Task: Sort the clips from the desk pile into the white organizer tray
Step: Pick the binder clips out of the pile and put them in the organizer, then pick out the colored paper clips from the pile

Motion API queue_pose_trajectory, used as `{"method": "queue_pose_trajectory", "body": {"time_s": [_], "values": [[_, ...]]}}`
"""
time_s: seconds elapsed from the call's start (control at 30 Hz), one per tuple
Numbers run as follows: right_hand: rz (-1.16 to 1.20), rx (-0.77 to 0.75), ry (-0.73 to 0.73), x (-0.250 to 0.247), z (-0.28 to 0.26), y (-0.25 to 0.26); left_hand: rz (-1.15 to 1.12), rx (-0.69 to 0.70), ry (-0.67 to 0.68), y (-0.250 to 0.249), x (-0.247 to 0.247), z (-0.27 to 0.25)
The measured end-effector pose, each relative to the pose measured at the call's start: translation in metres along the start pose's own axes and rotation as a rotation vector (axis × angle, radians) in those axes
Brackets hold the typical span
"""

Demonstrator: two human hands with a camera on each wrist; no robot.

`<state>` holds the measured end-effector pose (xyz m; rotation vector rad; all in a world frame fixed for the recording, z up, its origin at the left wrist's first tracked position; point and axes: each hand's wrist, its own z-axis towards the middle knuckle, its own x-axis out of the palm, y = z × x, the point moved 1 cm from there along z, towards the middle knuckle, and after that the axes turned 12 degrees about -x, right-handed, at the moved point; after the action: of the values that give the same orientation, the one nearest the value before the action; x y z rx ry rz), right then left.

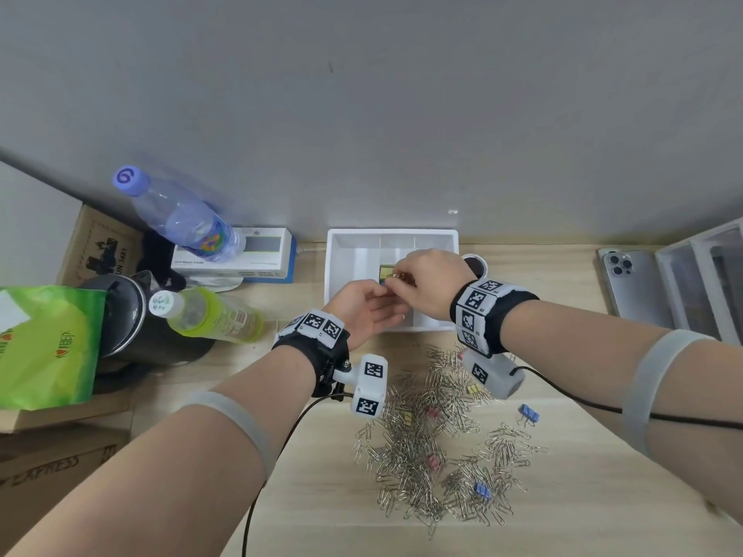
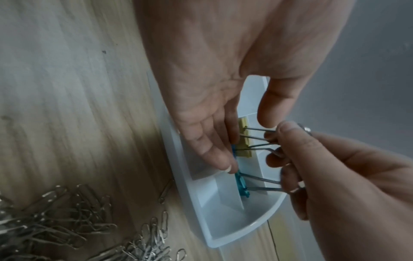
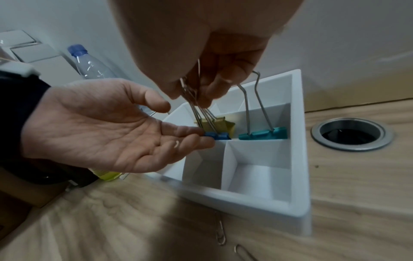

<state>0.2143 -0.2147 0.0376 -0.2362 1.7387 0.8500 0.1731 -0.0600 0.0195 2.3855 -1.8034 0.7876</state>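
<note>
- Counter (image 1: 583, 496), pale wood, strewn with a pile of paper clips (image 1: 434, 448) in front of the tray.
- White organizer tray (image 3: 299, 199), against the wall, divided into compartments.
- Right hand (image 3: 214, 58) above the tray, pinching wire handles of yellow (image 3: 220, 124), blue (image 3: 216, 136) and teal (image 3: 263, 134) binder clips.
- Left hand (image 3: 98, 132) palm up, fingers straight, fingertips touching the blue clip.
</note>
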Motion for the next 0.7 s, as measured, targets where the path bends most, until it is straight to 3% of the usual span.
{"method": "queue_pose_trajectory", "body": {"time_s": [0.2,0.5,0.7], "values": [[-0.008,0.021,0.064,-0.002,0.001,0.003,0.083,-0.049,-0.101,0.001,-0.006,-0.004],[0.179,0.079,-0.181,-0.021,-0.032,-0.007,0.294,-0.087,-0.328,0.012,-0.017,-0.022],[0.201,0.291,-0.273,-0.017,-0.093,-0.031,0.662,-0.178,-0.504,0.046,-0.022,-0.033]]}}
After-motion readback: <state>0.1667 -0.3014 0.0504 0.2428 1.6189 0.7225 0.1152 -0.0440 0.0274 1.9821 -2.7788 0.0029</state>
